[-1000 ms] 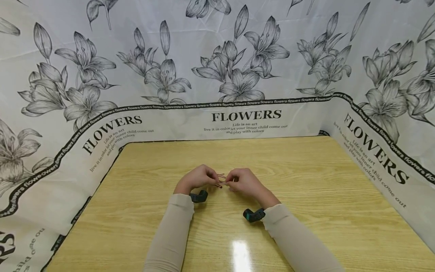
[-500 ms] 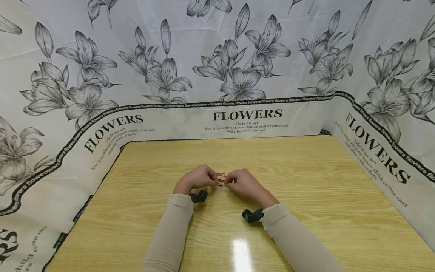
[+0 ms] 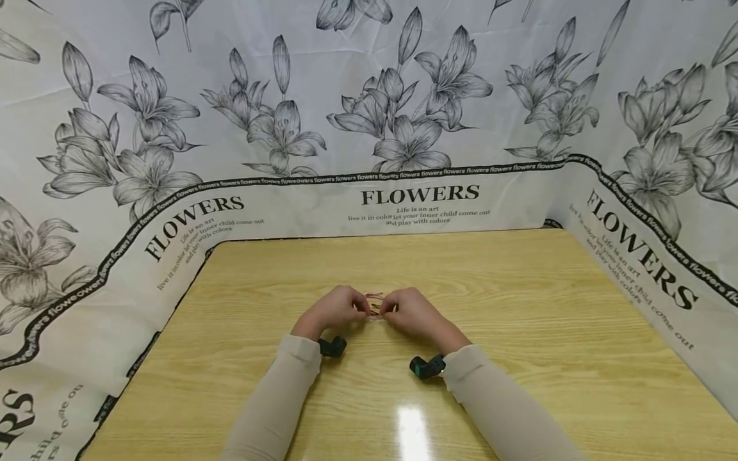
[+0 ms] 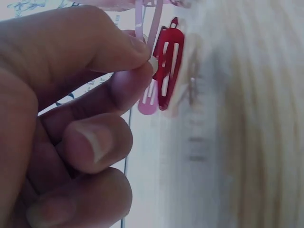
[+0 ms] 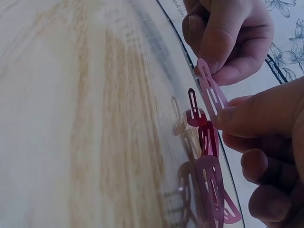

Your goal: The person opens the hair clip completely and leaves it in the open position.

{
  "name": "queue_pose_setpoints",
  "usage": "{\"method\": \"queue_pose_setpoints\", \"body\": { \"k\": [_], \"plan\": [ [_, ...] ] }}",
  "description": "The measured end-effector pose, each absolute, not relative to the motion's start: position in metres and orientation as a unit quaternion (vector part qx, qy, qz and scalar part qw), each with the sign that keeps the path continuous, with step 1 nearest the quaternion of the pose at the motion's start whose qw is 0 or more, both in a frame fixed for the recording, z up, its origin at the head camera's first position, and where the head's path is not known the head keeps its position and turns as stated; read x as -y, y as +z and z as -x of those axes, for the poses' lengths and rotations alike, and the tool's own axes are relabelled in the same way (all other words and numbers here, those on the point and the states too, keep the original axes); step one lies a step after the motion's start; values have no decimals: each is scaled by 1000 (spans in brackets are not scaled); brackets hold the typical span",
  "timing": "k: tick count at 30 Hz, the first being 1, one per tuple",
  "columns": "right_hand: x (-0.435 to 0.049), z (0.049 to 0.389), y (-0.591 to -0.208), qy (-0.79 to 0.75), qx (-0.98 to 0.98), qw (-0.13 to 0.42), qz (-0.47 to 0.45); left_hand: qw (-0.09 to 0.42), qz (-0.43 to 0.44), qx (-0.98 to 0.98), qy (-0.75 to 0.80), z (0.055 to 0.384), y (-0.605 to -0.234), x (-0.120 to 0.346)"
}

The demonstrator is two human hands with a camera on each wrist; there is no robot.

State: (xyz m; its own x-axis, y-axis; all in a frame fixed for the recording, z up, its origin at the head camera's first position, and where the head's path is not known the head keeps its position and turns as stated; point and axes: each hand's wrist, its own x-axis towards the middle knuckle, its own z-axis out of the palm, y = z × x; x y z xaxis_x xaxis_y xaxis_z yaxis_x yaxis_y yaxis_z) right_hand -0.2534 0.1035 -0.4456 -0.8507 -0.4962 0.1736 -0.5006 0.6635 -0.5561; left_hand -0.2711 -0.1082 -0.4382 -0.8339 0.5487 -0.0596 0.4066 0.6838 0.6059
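Note:
In the right wrist view a light pink snap hair clip spans the gap between both hands. My right hand pinches its wide end between thumb and finger. At its narrow end are the thumb and fingertips of my left hand. Dark red hair clips, a mauve one and a pink one cluster beside and below it, overlapping; whether they are linked I cannot tell. From the left wrist, my left hand pinches at the pale clips next to a red clip.
A wood-grain table lies under both hands. White cloth printed with flowers and lettering stands around its back and sides. Each wrist wears a black camera, the left camera and the right camera.
My left hand and forearm have shifted slightly down and the wrist has turned a little. The right hand has barely moved. The clips between the fingertips have changed their angle slightly.

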Motion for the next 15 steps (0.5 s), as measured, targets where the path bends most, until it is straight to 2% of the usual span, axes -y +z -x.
{"method": "queue_pose_setpoints", "body": {
  "k": [15],
  "plan": [
    [-96, 255, -450, 258, 921, 12, -290, 94, -259, -917, 287, 268, -450, 113]
  ]
}}
